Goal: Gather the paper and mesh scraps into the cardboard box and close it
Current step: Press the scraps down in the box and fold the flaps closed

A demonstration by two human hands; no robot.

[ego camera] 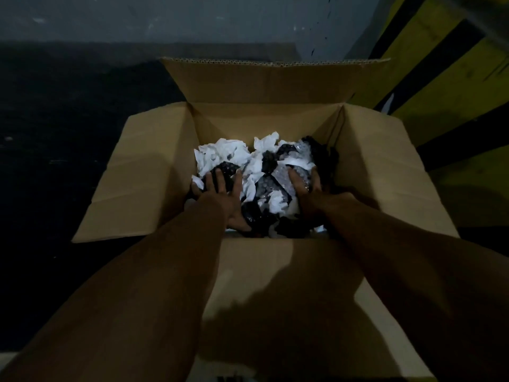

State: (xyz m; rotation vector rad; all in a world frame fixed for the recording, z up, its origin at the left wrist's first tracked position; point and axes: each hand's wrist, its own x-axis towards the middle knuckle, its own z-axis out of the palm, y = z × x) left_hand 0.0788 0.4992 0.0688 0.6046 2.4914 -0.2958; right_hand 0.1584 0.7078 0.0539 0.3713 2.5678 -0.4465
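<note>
An open cardboard box (pixel 146 172) stands on the dark floor with all its flaps spread outward. Inside lies a heap of crumpled white paper scraps (pixel 220 154) mixed with dark mesh scraps (pixel 268 161). Both my arms reach down into the box. My left hand (pixel 220 191) lies flat on the left side of the heap, fingers spread and palm down. My right hand (pixel 304 184) presses on the right side of the heap, fingers apart over a shiny bubbled piece. Neither hand is closed around a scrap.
A grey wall (pixel 192 20) rises behind the box. A pillar with yellow and black stripes (pixel 446 78) stands at the right. The floor (pixel 55 119) around the box is dark. The near flap (pixel 275 271) lies below my forearms.
</note>
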